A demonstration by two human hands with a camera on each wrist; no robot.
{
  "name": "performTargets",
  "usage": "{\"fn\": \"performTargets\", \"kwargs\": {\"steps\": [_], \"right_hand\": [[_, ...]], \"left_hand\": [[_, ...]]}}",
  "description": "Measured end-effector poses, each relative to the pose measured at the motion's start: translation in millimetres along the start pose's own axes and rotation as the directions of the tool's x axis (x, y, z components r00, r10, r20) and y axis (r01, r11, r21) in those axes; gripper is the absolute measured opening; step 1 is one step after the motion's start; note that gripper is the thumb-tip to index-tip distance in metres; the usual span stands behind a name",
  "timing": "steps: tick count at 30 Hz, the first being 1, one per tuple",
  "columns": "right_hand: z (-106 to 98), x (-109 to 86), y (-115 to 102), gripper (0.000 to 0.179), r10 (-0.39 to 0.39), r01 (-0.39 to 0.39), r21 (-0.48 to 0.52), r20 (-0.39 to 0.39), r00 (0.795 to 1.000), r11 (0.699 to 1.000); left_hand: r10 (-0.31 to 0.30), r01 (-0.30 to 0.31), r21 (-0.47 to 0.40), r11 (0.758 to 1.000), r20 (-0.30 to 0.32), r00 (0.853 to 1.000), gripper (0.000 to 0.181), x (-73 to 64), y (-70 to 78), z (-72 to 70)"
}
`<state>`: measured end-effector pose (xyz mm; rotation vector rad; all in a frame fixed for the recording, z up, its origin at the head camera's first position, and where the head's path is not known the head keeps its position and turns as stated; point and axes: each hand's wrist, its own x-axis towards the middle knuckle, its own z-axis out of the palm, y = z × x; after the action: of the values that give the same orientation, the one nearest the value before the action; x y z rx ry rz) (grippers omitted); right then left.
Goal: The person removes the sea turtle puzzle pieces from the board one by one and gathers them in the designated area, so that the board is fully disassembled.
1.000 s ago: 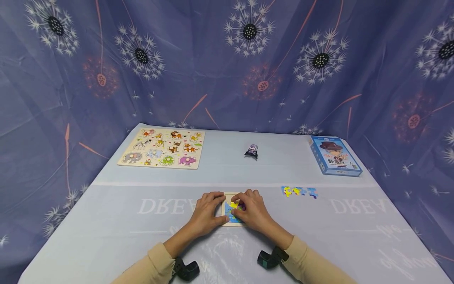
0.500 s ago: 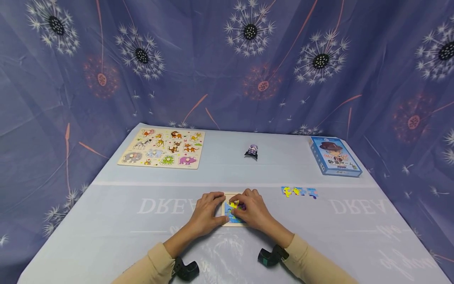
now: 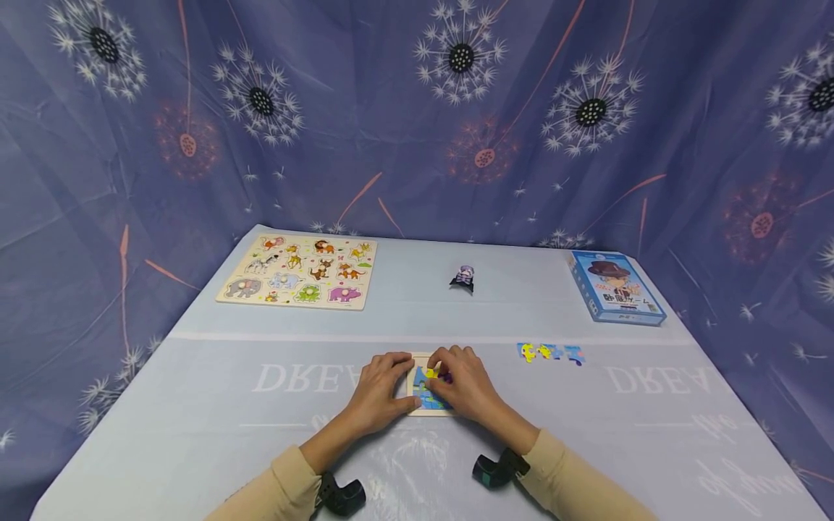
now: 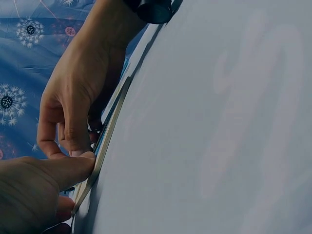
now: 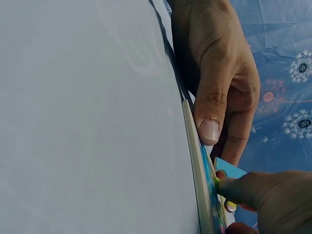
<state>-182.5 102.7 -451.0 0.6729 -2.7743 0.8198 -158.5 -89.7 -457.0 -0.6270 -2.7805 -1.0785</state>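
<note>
A small jigsaw puzzle in a pale wooden frame (image 3: 431, 414) lies at the table's near middle, partly covered by both hands. My left hand (image 3: 379, 391) holds its left side, the thumb lying on the lower left and the fingers at the upper left corner. My right hand (image 3: 465, 385) reaches over from the right and pinches a blue and yellow puzzle piece between thumb and index finger. In the right wrist view this puzzle piece (image 5: 230, 168) stands tilted above the frame. Other pieces (image 3: 426, 400), blue, green and purple, fill part of the frame.
Several loose puzzle pieces (image 3: 550, 352) lie to the right of the frame. At the back are an animal peg board (image 3: 301, 272) on the left, a small purple-and-black object (image 3: 463, 278) and a blue box (image 3: 615, 286) on the right. A patterned curtain (image 3: 391, 145) hangs behind.
My right index finger has lifted slightly, and the tilt of the pinched puzzle piece has shifted a little. My left hand and the loose pieces stay put.
</note>
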Motion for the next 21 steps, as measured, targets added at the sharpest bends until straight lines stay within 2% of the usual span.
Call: {"fn": "performTargets", "kwargs": {"steps": [10, 14, 21], "right_hand": [[-3.5, -0.5, -0.9, 0.032, 0.009, -0.009, -0.004, 0.045, 0.999, 1.000], [-3.4, -0.9, -0.4, 0.029, -0.012, 0.013, -0.028, 0.047, 0.999, 1.000], [-3.2, -0.7, -0.8, 0.027, 0.004, -0.002, -0.040, 0.053, 0.999, 0.999]], "left_hand": [[-0.008, 0.008, 0.001, 1.000, 0.007, 1.000, 0.060, -0.3, 1.2, -0.3], [-0.008, 0.008, 0.005, 1.000, 0.005, 1.000, 0.060, -0.4, 0.9, -0.1], [-0.006, 0.006, 0.004, 1.000, 0.004, 1.000, 0.059, -0.4, -0.2, 0.4]]}}
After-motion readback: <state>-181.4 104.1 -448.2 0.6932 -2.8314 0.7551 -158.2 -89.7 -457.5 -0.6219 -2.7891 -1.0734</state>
